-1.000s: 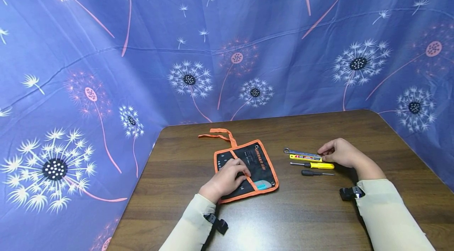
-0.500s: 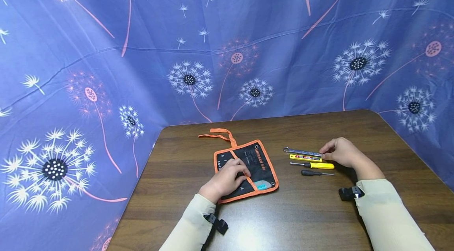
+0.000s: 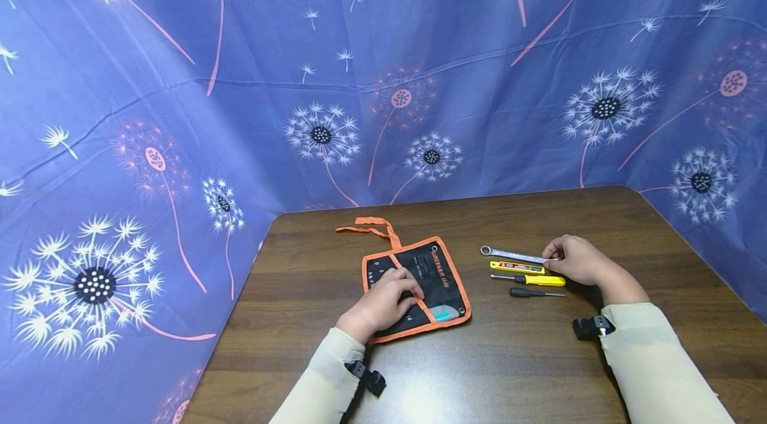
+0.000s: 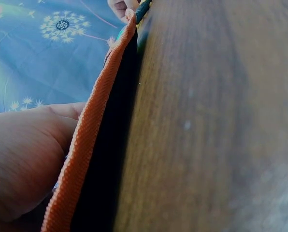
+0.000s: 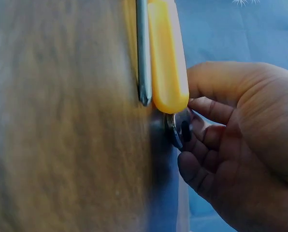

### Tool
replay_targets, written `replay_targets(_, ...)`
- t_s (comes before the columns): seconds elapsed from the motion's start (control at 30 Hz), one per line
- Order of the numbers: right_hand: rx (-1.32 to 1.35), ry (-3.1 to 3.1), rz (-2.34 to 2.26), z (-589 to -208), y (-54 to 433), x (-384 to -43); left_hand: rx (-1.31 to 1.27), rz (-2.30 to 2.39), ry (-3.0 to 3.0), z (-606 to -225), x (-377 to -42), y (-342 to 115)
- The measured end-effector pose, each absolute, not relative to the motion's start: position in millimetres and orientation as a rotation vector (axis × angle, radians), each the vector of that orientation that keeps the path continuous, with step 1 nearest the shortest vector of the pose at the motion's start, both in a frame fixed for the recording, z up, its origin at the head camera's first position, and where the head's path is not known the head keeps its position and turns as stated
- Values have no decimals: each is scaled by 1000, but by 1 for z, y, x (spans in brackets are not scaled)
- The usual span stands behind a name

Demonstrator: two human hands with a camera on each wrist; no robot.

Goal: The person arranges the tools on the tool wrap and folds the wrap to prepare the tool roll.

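On the left of the table a black tool pouch [image 3: 446, 277] with orange trim lies flat. My left hand [image 3: 383, 301] rests on it, fingers and thumb curled at the orange pocket edge; the left wrist view shows the pouch's orange border [image 4: 93, 116] beside that hand. My right hand [image 3: 575, 259] pinches one end of a silver wrench [image 3: 515, 254], whose ring end points left. Its held end shows between the fingers in the right wrist view. Just in front of the wrench lie a yellow box cutter [image 3: 518, 267], a yellow-handled screwdriver [image 3: 542, 280] and a black-handled screwdriver [image 3: 533, 292].
Two orange ties [image 3: 374, 224] extend from the pouch's far side. A grey and teal piece [image 3: 445, 313] shows at the pouch's near right corner. A blue dandelion-print cloth [image 3: 479, 111] hangs behind and left of the wooden table [image 3: 479, 371].
My right hand has shifted slightly to the right, drawing the wrench with it, so a gap now shows between wrench and box cutter. My left hand and the pouch stay put.
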State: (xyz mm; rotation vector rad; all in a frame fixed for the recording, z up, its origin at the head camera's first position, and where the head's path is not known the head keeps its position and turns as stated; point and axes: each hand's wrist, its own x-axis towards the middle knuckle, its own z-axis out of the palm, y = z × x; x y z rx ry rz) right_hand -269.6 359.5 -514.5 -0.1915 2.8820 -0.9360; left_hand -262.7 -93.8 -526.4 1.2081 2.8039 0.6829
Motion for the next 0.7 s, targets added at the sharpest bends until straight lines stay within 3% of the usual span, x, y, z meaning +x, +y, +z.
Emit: replay_targets(0.7, -210, 2964, -978, -518, 360, -275, 1206, 683, 2807, -525, -263, -93)
